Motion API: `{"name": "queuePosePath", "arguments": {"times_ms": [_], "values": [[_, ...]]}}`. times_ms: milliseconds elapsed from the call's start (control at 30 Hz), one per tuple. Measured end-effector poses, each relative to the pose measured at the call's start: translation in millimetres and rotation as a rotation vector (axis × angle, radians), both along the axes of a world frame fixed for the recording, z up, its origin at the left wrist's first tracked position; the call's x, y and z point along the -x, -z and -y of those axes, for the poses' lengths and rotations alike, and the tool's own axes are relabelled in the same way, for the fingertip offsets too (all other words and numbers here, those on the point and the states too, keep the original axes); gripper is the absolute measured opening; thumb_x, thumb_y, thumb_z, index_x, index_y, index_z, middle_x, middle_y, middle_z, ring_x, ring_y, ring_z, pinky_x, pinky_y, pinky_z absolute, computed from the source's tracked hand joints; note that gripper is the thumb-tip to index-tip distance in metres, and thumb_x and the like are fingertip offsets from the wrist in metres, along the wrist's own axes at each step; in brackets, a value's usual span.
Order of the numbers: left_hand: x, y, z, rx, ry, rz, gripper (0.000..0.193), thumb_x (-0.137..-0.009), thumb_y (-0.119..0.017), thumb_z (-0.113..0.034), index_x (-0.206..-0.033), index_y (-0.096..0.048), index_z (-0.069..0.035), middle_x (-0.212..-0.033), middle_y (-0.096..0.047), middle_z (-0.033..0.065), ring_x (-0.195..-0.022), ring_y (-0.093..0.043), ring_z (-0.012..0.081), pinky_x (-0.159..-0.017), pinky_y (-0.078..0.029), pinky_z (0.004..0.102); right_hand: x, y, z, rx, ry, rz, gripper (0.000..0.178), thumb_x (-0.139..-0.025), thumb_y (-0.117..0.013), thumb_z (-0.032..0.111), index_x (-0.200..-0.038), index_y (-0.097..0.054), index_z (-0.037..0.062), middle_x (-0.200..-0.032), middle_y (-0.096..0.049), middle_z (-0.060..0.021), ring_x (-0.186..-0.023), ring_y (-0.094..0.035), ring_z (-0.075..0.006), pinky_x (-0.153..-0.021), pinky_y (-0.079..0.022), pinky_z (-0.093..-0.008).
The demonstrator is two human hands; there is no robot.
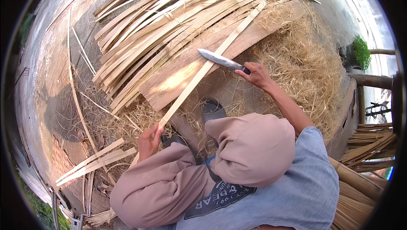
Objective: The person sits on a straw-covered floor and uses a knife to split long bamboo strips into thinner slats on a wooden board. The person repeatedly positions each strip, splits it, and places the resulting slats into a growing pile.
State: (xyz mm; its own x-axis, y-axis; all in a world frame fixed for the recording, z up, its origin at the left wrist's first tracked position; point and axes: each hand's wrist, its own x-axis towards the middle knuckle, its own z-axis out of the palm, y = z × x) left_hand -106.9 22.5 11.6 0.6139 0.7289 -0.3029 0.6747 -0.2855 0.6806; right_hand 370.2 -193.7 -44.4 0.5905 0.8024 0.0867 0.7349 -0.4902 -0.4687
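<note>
My right hand (257,75) is wrapped round the dark handle of a knife (222,60). Its broad metal blade points left and lies across a long pale bamboo strip (196,80); whether the edge touches the strip I cannot tell. Near my left knee, my left hand (150,140) pinches the strip towards its near end. From there the strip slants away to the upper right, over a flat wooden board (169,86) on the ground.
A large pile of split bamboo strips (157,39) lies beyond the board. Curly shavings (305,64) heap up on the right. A few short strips (95,162) rest at lower left. Bamboo poles (356,179) and more strips stand at the right edge, near a green plant (361,52).
</note>
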Motion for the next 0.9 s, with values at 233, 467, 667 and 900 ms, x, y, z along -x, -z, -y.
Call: {"name": "queuePosePath", "arguments": {"times_ms": [233, 467, 667, 900], "values": [[-17.6, -2.5, 10.6, 0.006, 0.025, 0.059, 0.030, -0.102, -0.068, -0.025, -0.127, -0.074, -0.011, -0.088, -0.076, 0.0173, -0.078, -0.071, 0.0238, -0.072, -0.053, 0.0352, -36.1, -19.0, -10.8, -0.047, 0.432, -0.381, 0.068, -0.099, -0.062, 0.060, -0.063, -0.057, 0.0023, -0.050, -0.051, -0.0084, -0.047, -0.048, -0.0180, -0.045, -0.037, -0.0391], [-19.9, 2.6, 7.0, 0.174, 0.014, 0.003, 0.034, -0.105, -0.062, -0.027, -0.131, -0.071, -0.007, -0.091, -0.076, 0.0189, -0.078, -0.071, 0.0248, -0.074, -0.053, 0.0355, 137.6, -28.9, -14.6, 0.017, -0.239, -0.180, 0.062, -0.095, -0.069, 0.060, -0.076, -0.064, 0.0009, -0.064, -0.062, -0.0139, -0.056, -0.061, -0.0277, -0.051, -0.045, -0.0438], [-16.4, 0.8, -3.8, 0.135, 0.056, 0.088, 0.035, -0.106, -0.061, -0.029, -0.131, -0.071, -0.007, -0.095, -0.077, 0.0196, -0.081, -0.072, 0.0259, -0.078, -0.054, 0.0356, -98.2, -23.3, 1.5, 0.038, 0.419, -0.124, 0.073, -0.096, -0.060, 0.068, -0.068, -0.062, 0.0001, -0.055, -0.057, -0.0120, -0.050, -0.054, -0.0235, -0.050, -0.043, -0.0441], [-1.1, -9.3, -1.6, 0.129, 0.042, -0.035, 0.032, -0.106, -0.061, -0.027, -0.131, -0.072, -0.010, -0.092, -0.075, 0.0201, -0.076, -0.069, 0.0270, -0.073, -0.052, 0.0374, -8.1, -42.7, -38.6, 0.141, 0.183, -0.242, 0.066, -0.097, -0.064, 0.063, -0.070, -0.064, 0.0018, -0.055, -0.059, -0.0119, -0.056, -0.062, -0.0233, -0.054, -0.048, -0.0417]]}}
